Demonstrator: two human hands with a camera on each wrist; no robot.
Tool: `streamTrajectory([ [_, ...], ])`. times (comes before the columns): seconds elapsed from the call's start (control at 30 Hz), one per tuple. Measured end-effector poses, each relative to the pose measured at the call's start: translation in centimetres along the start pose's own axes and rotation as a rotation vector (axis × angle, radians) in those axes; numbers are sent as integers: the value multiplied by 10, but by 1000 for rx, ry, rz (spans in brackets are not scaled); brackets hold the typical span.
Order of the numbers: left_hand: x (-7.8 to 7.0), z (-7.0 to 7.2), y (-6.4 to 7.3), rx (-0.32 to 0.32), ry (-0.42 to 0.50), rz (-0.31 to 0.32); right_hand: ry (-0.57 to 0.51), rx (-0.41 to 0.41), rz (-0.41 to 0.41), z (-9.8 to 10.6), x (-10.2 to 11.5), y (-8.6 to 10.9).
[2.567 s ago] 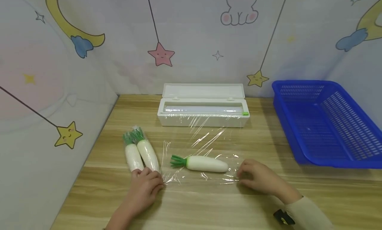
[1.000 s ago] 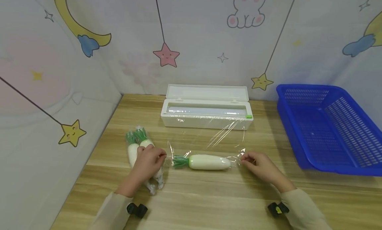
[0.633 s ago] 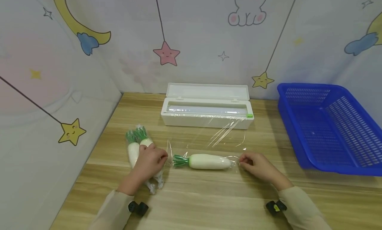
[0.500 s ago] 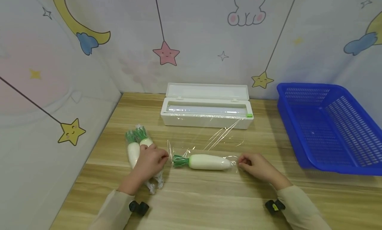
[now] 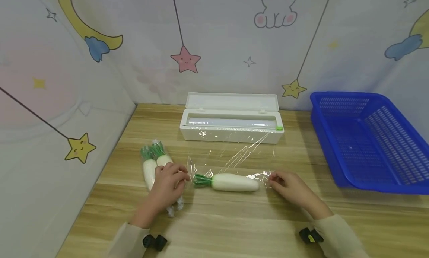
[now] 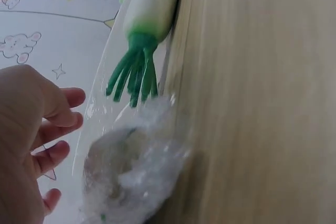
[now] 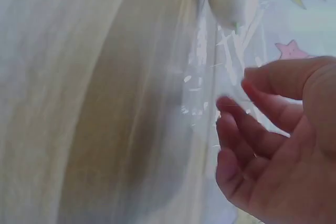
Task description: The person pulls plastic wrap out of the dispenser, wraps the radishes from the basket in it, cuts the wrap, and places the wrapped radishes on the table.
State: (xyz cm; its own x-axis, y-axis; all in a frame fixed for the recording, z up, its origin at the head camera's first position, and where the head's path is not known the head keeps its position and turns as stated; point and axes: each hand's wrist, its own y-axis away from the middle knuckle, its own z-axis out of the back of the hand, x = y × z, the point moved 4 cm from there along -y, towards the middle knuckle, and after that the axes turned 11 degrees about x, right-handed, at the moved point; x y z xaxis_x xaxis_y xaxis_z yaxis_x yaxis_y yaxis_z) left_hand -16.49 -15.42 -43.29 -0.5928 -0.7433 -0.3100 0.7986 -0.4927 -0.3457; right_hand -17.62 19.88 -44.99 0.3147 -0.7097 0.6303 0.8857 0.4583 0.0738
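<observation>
A white daikon radish (image 5: 235,182) with green stalks lies crosswise on the wooden table, clear plastic wrap (image 5: 234,159) running from it back to the roll. My left hand (image 5: 169,183) is over two wrapped daikons (image 5: 149,172), partly hiding them, its fingertips near the stalks. In the left wrist view its fingers are parted and hold nothing. At the radish's tip is my right hand (image 5: 289,189), fingertips at the wrap's crinkled corner. The right wrist view shows its thumb and fingers loosely bent with a gap between them.
Behind the radish stands a white wrap dispenser (image 5: 231,135), lid raised, with a roll inside and a green slider (image 5: 279,128) at its right end. A blue plastic basket (image 5: 348,168) stands on the right. Printed cloth walls (image 5: 228,75) border the table at back and left.
The wrap's near edge, earlier in front of the radish, has been drawn back over it. Since half a second ago, the left fingers have spread and the wrap by the right hand has slackened.
</observation>
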Motion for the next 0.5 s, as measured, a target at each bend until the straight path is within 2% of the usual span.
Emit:
streamTrajectory([
  [0.07, -7, 0, 3, -51, 2, -65, 44, -66, 14, 3, 7, 4],
  [0.13, -15, -1, 6, -78, -13, -137, 86, -144, 68, 5, 16, 7],
  [0.23, -25, -6, 9, -74, -61, -218, 129, -226, 262, 3, 35, 13],
  [0.3, -30, -11, 10, -42, -83, -241, 166, -219, 418, -4, 47, 16],
  [0.37, -33, -15, 10, -6, -93, -240, 209, -175, 540, -13, 57, 18],
  [0.43, -33, -18, 9, 27, -95, -222, 253, -123, 598, -23, 63, 18],
  [0.5, -33, -20, 8, 52, -106, -203, 294, -97, 605, -31, 65, 18],
])
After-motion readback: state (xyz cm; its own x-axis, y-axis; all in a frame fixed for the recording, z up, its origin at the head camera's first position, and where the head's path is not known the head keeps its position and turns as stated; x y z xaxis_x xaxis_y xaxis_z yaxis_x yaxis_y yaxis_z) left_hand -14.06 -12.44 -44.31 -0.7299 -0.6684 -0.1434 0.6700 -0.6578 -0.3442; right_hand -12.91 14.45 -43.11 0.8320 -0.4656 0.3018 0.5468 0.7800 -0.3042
